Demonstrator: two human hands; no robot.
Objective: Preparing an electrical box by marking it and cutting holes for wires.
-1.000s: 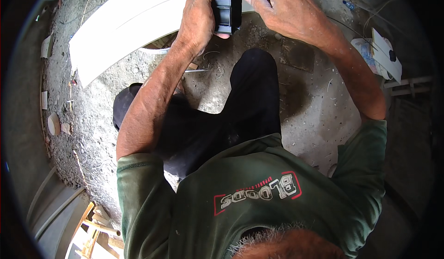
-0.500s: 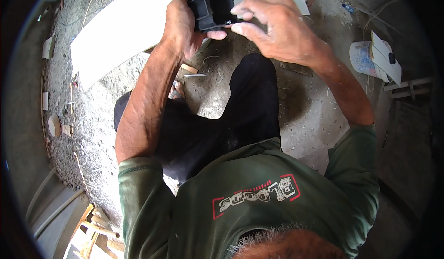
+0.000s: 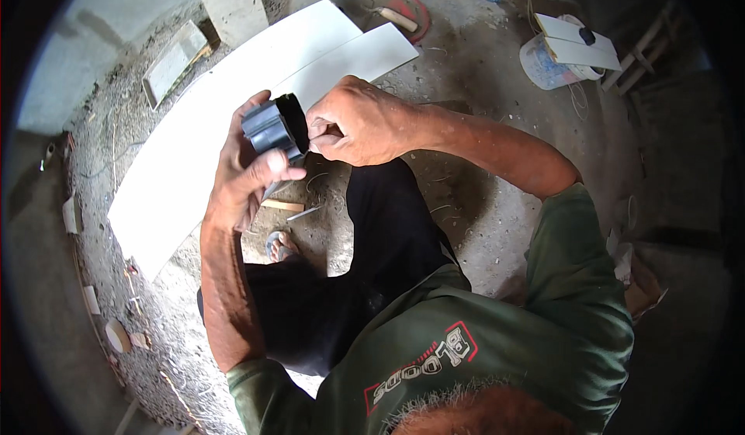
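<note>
A black plastic electrical box (image 3: 265,130), hollow with an open side, is tilted in my left hand (image 3: 237,179). The fingers wrap behind it and the thumb presses near its lower edge. My right hand (image 3: 358,124) is closed in a pinch right at the box's open rim. Whatever lies between those fingertips is too small or too hidden to name. Both hands are raised over the white panels and my knees.
Long white panels (image 3: 310,39) lie ahead on the rough floor. Beyond them is a red round tub (image 3: 419,8) with a wooden-handled tool (image 3: 397,20). At the right stands a white bucket (image 3: 539,64) with panel pieces on top. A wood strip (image 3: 283,205) lies below my hands.
The box and both hands have shifted left and lower in the picture, and the view has turned. The box is now tipped, its opening facing right toward my right hand, whose fingers have curled in tighter.
</note>
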